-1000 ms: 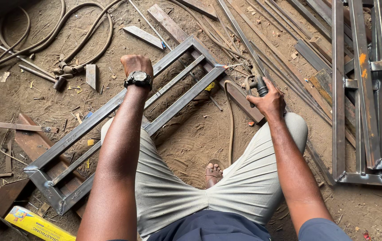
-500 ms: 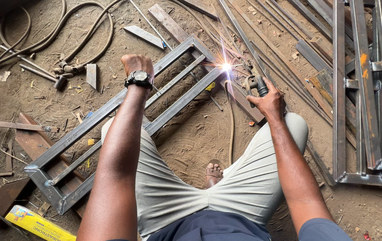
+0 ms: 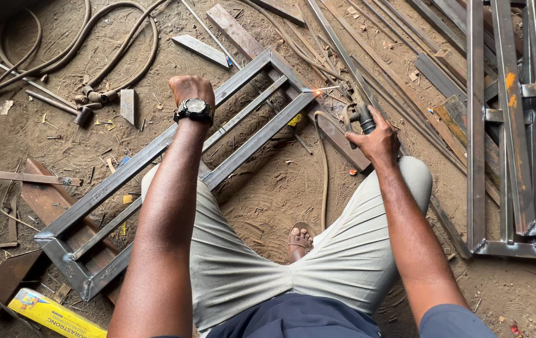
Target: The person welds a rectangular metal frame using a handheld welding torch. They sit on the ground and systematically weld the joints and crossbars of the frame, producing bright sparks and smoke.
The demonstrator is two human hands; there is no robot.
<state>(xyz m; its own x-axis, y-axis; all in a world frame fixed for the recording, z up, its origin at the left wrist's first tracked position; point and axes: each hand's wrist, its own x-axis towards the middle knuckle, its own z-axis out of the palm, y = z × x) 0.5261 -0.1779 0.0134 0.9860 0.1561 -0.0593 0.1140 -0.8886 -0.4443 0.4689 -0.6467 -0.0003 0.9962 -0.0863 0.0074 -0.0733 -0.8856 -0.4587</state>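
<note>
The right hand (image 3: 379, 139), right of centre in the frame, is clenched around the dark handle of a welding electrode holder (image 3: 360, 116); a thin rod (image 3: 333, 89) runs from the holder up and to the left, and its tip glows orange against the upper corner of a grey steel frame (image 3: 155, 153); the frame, a long rectangle of square tube with two inner bars, lies slantwise on the dirt floor (image 3: 268, 188) from the lower left of the frame to the upper centre, passing under the person's left knee; the left hand (image 3: 191, 87), at upper centre, is closed in a loose fist with the knuckles resting on or just above the outer rail of the frame, though whether it grips the rail cannot be told; a black wristwatch (image 3: 194, 111) sits on that wrist; a pale cable (image 3: 323, 169) drops from the holder toward the lower centre, just beside a sandalled foot (image 3: 300, 240) between the knees; hoses (image 3: 93, 56) loop across the upper left; a yellow box (image 3: 55, 314) lies in the lower left corner, near the frame's lower end; further welded steel frames (image 3: 505, 125) and loose flat bars fill the right side and upper right, well apart from the hands.
</note>
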